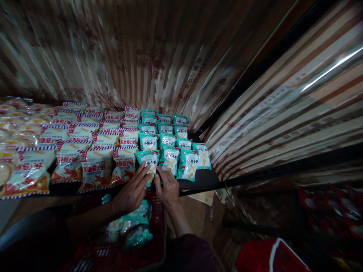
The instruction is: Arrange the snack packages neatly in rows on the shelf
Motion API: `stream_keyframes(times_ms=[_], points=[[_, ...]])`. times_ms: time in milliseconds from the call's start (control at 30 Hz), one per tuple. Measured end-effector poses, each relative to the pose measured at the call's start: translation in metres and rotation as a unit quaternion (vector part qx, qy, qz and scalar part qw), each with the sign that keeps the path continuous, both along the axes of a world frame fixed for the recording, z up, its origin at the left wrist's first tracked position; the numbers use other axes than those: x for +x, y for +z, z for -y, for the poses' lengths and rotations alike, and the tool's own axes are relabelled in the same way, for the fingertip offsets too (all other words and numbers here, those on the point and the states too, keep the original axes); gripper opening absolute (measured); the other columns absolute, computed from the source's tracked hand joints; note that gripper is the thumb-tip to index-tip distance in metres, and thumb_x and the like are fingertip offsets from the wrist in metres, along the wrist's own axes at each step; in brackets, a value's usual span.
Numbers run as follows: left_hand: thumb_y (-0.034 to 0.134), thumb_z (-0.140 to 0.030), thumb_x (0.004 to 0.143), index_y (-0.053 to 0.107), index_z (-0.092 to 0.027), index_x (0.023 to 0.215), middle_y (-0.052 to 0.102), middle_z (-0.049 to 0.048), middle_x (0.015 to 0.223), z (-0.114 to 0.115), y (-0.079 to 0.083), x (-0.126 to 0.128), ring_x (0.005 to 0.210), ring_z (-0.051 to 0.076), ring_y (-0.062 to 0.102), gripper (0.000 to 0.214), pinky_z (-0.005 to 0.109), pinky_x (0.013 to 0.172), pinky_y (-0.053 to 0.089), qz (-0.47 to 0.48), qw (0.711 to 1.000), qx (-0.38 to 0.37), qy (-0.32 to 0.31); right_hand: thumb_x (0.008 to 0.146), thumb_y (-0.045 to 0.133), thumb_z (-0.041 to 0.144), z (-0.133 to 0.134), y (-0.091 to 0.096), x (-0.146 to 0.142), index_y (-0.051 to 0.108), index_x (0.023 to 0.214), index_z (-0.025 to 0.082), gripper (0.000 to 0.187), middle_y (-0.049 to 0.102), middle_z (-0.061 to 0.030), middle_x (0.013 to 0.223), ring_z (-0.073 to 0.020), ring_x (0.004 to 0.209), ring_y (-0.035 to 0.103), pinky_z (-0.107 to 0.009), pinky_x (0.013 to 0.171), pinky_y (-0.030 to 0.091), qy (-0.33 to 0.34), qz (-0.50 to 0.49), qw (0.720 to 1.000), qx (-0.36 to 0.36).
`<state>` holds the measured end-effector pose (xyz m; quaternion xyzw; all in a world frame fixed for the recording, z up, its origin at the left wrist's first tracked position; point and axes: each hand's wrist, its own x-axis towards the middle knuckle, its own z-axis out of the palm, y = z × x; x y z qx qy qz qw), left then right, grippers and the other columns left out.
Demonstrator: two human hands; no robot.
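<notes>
Both hands meet on one teal snack packet (pixel 149 159) at the front edge of a dark shelf (pixel 202 180). My left hand (pixel 132 192) lies on the packet's lower left side with its fingers stretched along it. Pressed against the packet's lower right corner, my right hand (pixel 168 187) has its fingers bent on it. The packet stands at the head of a row of like teal packets (pixel 169 149) running back to the wall. Left of them lie rows of white and red snack packets (pixel 95 166).
Under my arms stands a red basket (pixel 157 226) with more teal packets (pixel 136 223) in it. Striped cardboard walls (pixel 283 102) close the shelf at the back and right. Another red basket (pixel 269 258) sits at the lower right. Paler packets (pixel 17 124) fill the far left.
</notes>
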<state>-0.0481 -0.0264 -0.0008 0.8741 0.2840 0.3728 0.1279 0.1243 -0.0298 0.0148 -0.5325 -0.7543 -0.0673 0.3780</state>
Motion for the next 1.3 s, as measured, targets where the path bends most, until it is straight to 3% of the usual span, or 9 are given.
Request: stream_keyframes(times_ms=[267,500,733,867,967,1067,1300], points=[[0.037,0.002,0.086,0.037,-0.006,0.138,0.029,0.0208,0.151,-0.004,0.010,-0.002,0.144,0.035,0.011,0.052,0.057,0.110,0.034,0.015,0.998,0.040,-0.038,0.090,0.048,0.011,0.000,-0.004,-0.003,0.058,0.124,0.015,0.035,0.072,-0.0102,0.097,-0.0193,0.081,0.066,-0.033,0.073,0.056,0.020,-0.040,0.998,0.033],[0.037,0.000,0.086,0.040,-0.010,0.138,0.032,0.0177,0.150,-0.013,0.015,-0.001,0.144,0.032,0.015,0.052,0.053,0.111,0.036,0.003,0.999,0.042,-0.018,0.090,0.045,0.010,-0.003,-0.009,-0.005,0.051,0.132,0.017,0.043,0.069,-0.0122,0.109,-0.0210,0.099,0.065,-0.038,0.085,0.055,0.029,-0.048,0.997,0.057],[0.036,0.000,0.086,0.045,-0.007,0.131,0.034,0.0198,0.149,-0.014,0.011,-0.001,0.144,0.033,0.014,0.047,0.054,0.110,0.036,-0.020,0.998,0.054,0.001,0.090,0.046,0.012,-0.003,-0.007,-0.008,0.053,0.129,0.017,0.040,0.069,-0.0111,0.108,-0.0208,0.100,0.063,-0.039,0.087,0.054,0.017,-0.042,0.998,0.035],[0.037,0.000,0.086,0.047,-0.008,0.131,0.034,0.0180,0.149,-0.016,0.008,-0.001,0.144,0.033,0.014,0.046,0.053,0.111,0.035,-0.027,0.998,0.058,0.010,0.089,0.050,0.016,-0.001,-0.004,-0.005,0.055,0.126,0.018,0.038,0.063,-0.0127,0.119,-0.0239,0.112,0.057,-0.044,0.093,0.050,-0.028,-0.018,0.998,0.049],[0.037,0.000,0.086,0.045,-0.009,0.132,0.034,0.0180,0.149,-0.015,0.006,-0.001,0.144,0.033,0.015,0.048,0.054,0.110,0.035,-0.025,0.998,0.057,0.008,0.089,0.050,0.018,-0.001,-0.003,-0.001,0.057,0.124,0.018,0.036,0.051,-0.0156,0.135,-0.0276,0.126,0.046,-0.049,0.100,0.044,-0.087,-0.002,0.995,0.056],[0.037,0.000,0.086,0.041,-0.010,0.136,0.031,0.0184,0.150,-0.014,0.005,0.000,0.144,0.034,0.013,0.051,0.056,0.110,0.035,-0.022,0.998,0.056,0.008,0.090,0.048,0.017,-0.002,-0.004,0.003,0.056,0.126,0.014,0.037,0.041,-0.0187,0.144,-0.0301,0.135,0.036,-0.051,0.103,0.040,-0.106,0.013,0.993,0.043],[0.037,0.000,0.086,0.034,-0.009,0.141,0.031,0.0210,0.149,-0.013,0.004,0.003,0.143,0.036,0.014,0.056,0.057,0.109,0.035,-0.026,0.998,0.056,0.007,0.091,0.046,0.017,-0.008,-0.007,0.007,0.055,0.127,0.015,0.037,0.047,-0.0154,0.142,-0.0275,0.138,0.032,-0.050,0.105,0.038,-0.098,0.008,0.995,0.002]])
